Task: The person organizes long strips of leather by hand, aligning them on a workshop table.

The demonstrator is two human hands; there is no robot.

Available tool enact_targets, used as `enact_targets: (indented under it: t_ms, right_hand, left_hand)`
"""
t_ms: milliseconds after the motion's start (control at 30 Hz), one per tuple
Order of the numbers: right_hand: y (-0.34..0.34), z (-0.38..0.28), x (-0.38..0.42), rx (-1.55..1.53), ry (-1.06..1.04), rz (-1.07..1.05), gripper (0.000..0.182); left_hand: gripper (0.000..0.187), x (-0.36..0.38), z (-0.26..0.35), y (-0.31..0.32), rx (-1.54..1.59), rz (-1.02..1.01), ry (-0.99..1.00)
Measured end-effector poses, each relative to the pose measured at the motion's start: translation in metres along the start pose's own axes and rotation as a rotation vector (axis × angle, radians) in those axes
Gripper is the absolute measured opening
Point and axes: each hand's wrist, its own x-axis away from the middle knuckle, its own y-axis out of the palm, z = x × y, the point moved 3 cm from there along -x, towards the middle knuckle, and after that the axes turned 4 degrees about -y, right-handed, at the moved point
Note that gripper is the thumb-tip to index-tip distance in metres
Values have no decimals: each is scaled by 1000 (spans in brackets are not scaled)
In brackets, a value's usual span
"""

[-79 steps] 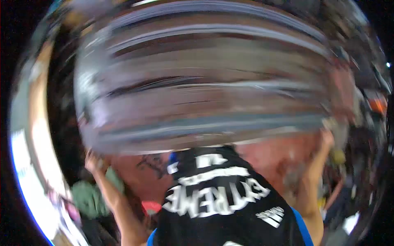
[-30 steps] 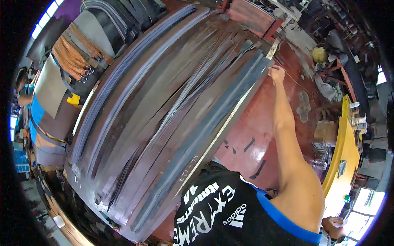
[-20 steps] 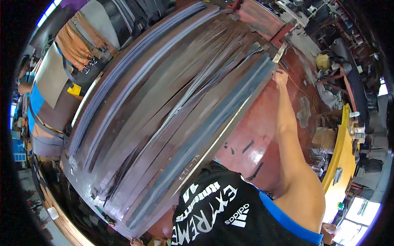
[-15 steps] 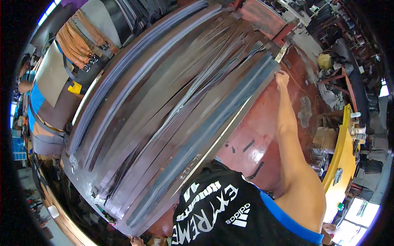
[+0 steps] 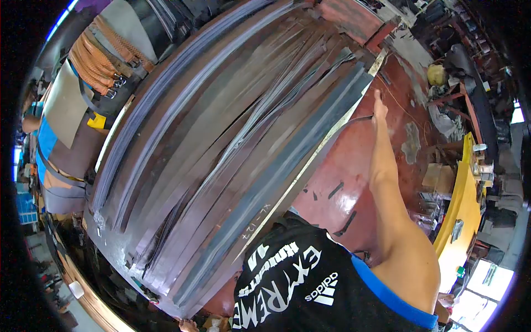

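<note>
My right hand (image 5: 380, 108), at the end of my stretched arm, is closed on one end of a long dark leather-like strip (image 5: 354, 121). This end curves away from the edge of the other strips. At the bottom edge of the view my left hand (image 5: 188, 325) is only partly visible; its fingers are closed at the near end of the strip. Beside the strip runs a pale straight edge (image 5: 310, 169). Left of that edge lies a wide blue-grey strip (image 5: 287, 145), and chalk writing "XL-127" (image 5: 256, 222) shows near my shirt.
Many long strips (image 5: 243, 141) and bundled strips (image 5: 149, 105) cover the table. Dark scraps (image 5: 345, 223) lie on the red surface (image 5: 326, 205) at right. Brown braided belts (image 5: 91, 63) are at upper left. A yellow bench (image 5: 462, 210) stands at right.
My right hand has moved slightly right and down, carrying the strip's far end outward from the pale edge. My left hand stays at the near end.
</note>
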Motion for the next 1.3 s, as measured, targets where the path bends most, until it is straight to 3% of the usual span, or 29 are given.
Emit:
enact_targets:
  t_ms: [33,100,200,567,633,667,733,1000,1067,1100,1133,1200,1233,1300]
  right_hand:
    - [-1,-2,2,29,-76,26,37]
    - [2,28,-21,360,85,-280,36]
    - [10,14,3,425,72,-454,27]
    - [27,32,-7,500,-123,-370,13]
    - [31,31,-7,343,74,-432,8]
    - [33,30,-5,341,72,-433,8]
    - [35,32,-2,97,236,-364,7]
    - [37,27,-4,33,283,-458,6]
    - [33,29,-8,237,193,-390,17]
    - [31,31,-12,259,203,-393,33]
    - [28,26,-6,255,201,-398,33]
    - [13,17,13,53,391,-393,45]
    - [10,16,23,-35,461,-491,56]
    - [5,21,28,-56,415,-576,54]
  left_hand:
    - [16,0,0,-2,-2,2,4]
    - [16,-1,-1,-5,-3,-5,10]
    - [16,-2,-2,-3,-10,-7,9]
    - [16,-10,-8,-18,-30,-20,29]
    - [16,-11,-7,-18,-37,-23,35]
    - [16,-11,-6,-18,-43,-25,37]
    - [16,-11,-5,-18,-44,-31,38]
    - [16,-9,-6,-27,-51,-33,40]
    - [16,-8,-8,-28,-49,-31,41]
    - [16,-8,-9,-29,-48,-32,42]
    - [17,-8,-8,-30,-52,-33,47]
    - [17,-10,-10,-31,-54,-35,47]
    - [17,-9,-9,-32,-57,-40,48]
    - [17,-8,-11,-33,-56,-44,48]
